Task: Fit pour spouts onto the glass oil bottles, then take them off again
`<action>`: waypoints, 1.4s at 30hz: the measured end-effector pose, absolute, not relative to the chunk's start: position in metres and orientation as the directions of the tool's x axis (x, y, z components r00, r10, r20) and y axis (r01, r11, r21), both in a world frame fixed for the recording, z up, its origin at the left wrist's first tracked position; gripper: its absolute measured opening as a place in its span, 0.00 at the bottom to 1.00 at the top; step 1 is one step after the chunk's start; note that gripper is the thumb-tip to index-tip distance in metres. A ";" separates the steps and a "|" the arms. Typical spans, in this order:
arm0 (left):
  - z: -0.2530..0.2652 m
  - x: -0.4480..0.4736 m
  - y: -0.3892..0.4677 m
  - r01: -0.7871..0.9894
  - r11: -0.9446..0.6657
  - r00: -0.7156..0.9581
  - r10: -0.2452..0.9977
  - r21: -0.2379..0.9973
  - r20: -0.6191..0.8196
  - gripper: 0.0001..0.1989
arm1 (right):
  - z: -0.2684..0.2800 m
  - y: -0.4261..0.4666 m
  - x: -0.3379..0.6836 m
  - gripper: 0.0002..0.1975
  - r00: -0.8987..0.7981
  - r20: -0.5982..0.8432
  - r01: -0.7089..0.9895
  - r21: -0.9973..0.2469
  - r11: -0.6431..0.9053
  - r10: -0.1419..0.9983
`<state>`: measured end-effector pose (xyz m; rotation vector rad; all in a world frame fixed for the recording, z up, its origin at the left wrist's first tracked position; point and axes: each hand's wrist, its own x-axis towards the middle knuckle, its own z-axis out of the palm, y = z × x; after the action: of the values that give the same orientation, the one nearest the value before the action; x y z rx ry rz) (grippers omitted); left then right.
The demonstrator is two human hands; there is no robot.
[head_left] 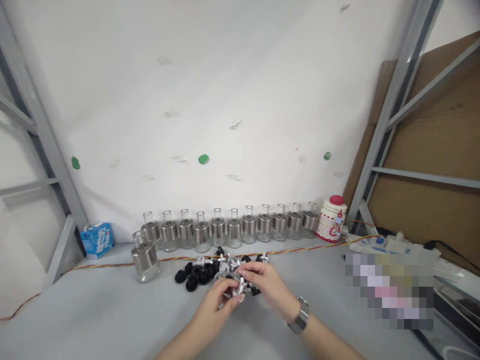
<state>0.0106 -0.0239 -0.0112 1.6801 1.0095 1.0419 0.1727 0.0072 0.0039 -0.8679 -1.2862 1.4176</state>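
Observation:
My left hand (221, 300) pinches a silver metal bottle spout (238, 289) between thumb and fingers, just above the grey table. My right hand (264, 280) is closed beside it, thumb and fingertips together near the top of the spout; what lies between them is too small to tell. Behind both hands sits a pile of loose silver spouts (224, 268) mixed with black round caps (191, 284). Part of that pile is hidden by my fingers. A silver watch (299, 316) is on my right wrist.
Several glass bottles with metal sleeves (218, 226) line the wall, and one bottle (144, 257) stands forward at left. A blue carton (97, 240) is far left. A white jar with a red lid (330, 220) ends the row. A twisted wire (172, 259) crosses the table (93, 315).

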 end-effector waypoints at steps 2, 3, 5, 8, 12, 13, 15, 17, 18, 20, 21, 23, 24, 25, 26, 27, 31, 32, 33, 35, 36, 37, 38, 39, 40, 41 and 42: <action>-0.012 0.011 -0.024 0.134 -0.249 0.310 0.930 0.959 0.198 0.10 | 0.005 0.007 0.174 0.12 -0.268 0.124 -0.168 -0.983 0.080 0.955; -0.013 0.012 -0.024 0.105 -0.232 0.308 0.932 0.967 0.191 0.10 | 0.006 0.007 0.174 0.12 -0.273 0.128 -0.156 -0.984 0.087 0.954; -0.015 0.013 -0.023 0.044 -0.198 0.306 0.936 0.979 0.176 0.10 | 0.007 0.006 0.175 0.12 -0.278 0.131 -0.137 -0.986 0.096 0.952; -0.018 0.014 -0.022 -0.017 -0.171 0.306 0.937 0.985 0.168 0.09 | 0.011 0.006 0.178 0.13 -0.292 0.145 -0.096 -0.988 0.122 0.945; -0.013 0.015 -0.024 -0.077 -0.147 0.333 0.929 0.986 0.165 0.08 | 0.015 0.007 0.183 0.11 -0.318 0.199 -0.001 -0.978 0.209 0.927; -0.012 0.015 -0.025 -0.092 -0.132 0.339 0.928 0.987 0.155 0.08 | 0.015 0.008 0.184 0.10 -0.318 0.216 0.023 -0.972 0.235 0.923; -0.010 0.016 -0.025 -0.110 -0.104 0.345 0.928 0.988 0.136 0.09 | 0.016 0.009 0.186 0.09 -0.319 0.248 0.061 -0.958 0.281 0.915; -0.010 0.016 -0.026 -0.110 -0.103 0.347 0.928 0.989 0.135 0.09 | 0.015 0.010 0.187 0.09 -0.332 0.268 0.082 -0.947 0.310 0.905; -0.010 0.016 -0.026 -0.104 -0.111 0.346 0.928 0.988 0.141 0.09 | 0.015 0.010 0.187 0.10 -0.343 0.274 0.087 -0.943 0.321 0.898; -0.010 0.015 -0.025 -0.095 -0.125 0.341 0.928 0.988 0.150 0.10 | 0.014 0.009 0.188 0.12 -0.365 0.291 0.094 -0.933 0.346 0.884; -0.010 0.015 -0.025 -0.096 -0.123 0.338 0.929 0.988 0.149 0.10 | 0.014 0.008 0.187 0.13 -0.375 0.300 0.102 -0.927 0.361 0.877; -0.009 0.014 -0.025 -0.111 -0.109 0.343 0.929 0.988 0.141 0.11 | 0.015 0.006 0.186 0.16 -0.384 0.313 0.125 -0.915 0.385 0.869; -0.008 0.014 -0.024 -0.122 -0.099 0.352 0.926 0.987 0.137 0.11 | 0.015 0.005 0.186 0.18 -0.386 0.312 0.140 -0.910 0.390 0.868; -0.008 0.013 -0.024 -0.137 -0.090 0.363 0.922 0.986 0.135 0.12 | 0.016 0.005 0.185 0.19 -0.383 0.307 0.153 -0.909 0.387 0.871; -0.008 0.013 -0.023 -0.156 -0.077 0.373 0.918 0.985 0.131 0.12 | 0.016 0.005 0.185 0.20 -0.377 0.299 0.161 -0.911 0.380 0.877; -0.007 0.012 -0.022 -0.181 -0.054 0.380 0.917 0.982 0.121 0.13 | 0.015 0.007 0.186 0.21 -0.360 0.294 0.165 -0.914 0.370 0.885; -0.002 0.010 -0.021 -0.321 0.103 0.350 0.937 0.941 0.017 0.16 | 0.010 0.026 0.202 0.22 -0.162 0.323 0.328 -0.874 0.360 0.932; 0.001 0.009 -0.022 -0.344 0.133 0.331 0.944 0.929 -0.013 0.16 | 0.008 0.032 0.209 0.20 -0.093 0.351 0.433 -0.829 0.355 0.932; 0.004 0.008 -0.023 -0.366 0.149 0.303 0.952 0.918 -0.034 0.14 | 0.006 0.038 0.215 0.18 -0.041 0.379 0.547 -0.766 0.338 0.925; 0.011 0.006 -0.026 -0.414 0.145 0.220 0.974 0.898 -0.056 0.09 | 0.003 0.046 0.227 0.14 0.005 0.405 0.663 -0.686 0.300 0.914; 0.014 0.004 -0.027 -0.442 0.131 0.172 0.983 0.887 -0.059 0.09 | 0.001 0.048 0.231 0.12 0.004 0.408 0.691 -0.661 0.292 0.913; 0.017 0.003 -0.028 -0.468 0.112 0.125 0.990 0.877 -0.059 0.11 | 0.000 0.049 0.232 0.11 -0.005 0.410 0.704 -0.646 0.294 0.912; 0.019 0.002 -0.028 -0.483 0.100 0.086 0.994 0.870 -0.066 0.15 | -0.002 0.049 0.233 0.10 -0.020 0.415 0.716 -0.630 0.302 0.910; 0.020 0.000 -0.028 -0.488 0.096 0.058 0.995 0.867 -0.078 0.17 | -0.003 0.047 0.231 0.08 -0.043 0.421 0.729 -0.607 0.316 0.906; 0.020 -0.001 -0.027 -0.485 0.099 0.039 0.995 0.869 -0.092 0.19 | -0.005 0.045 0.229 0.07 -0.075 0.427 0.748 -0.574 0.334 0.901; 0.020 -0.002 -0.026 -0.478 0.108 0.028 0.994 0.872 -0.108 0.20 | -0.006 0.043 0.225 0.06 -0.111 0.429 0.772 -0.530 0.349 0.896; 0.019 -0.003 -0.025 -0.472 0.120 0.019 0.992 0.873 -0.126 0.19 | -0.008 0.041 0.222 0.06 -0.145 0.427 0.802 -0.478 0.359 0.893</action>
<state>-0.0027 -0.0247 0.0193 0.7481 0.9082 1.3187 0.2223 0.0414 -0.0080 -1.4672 -1.9665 0.1777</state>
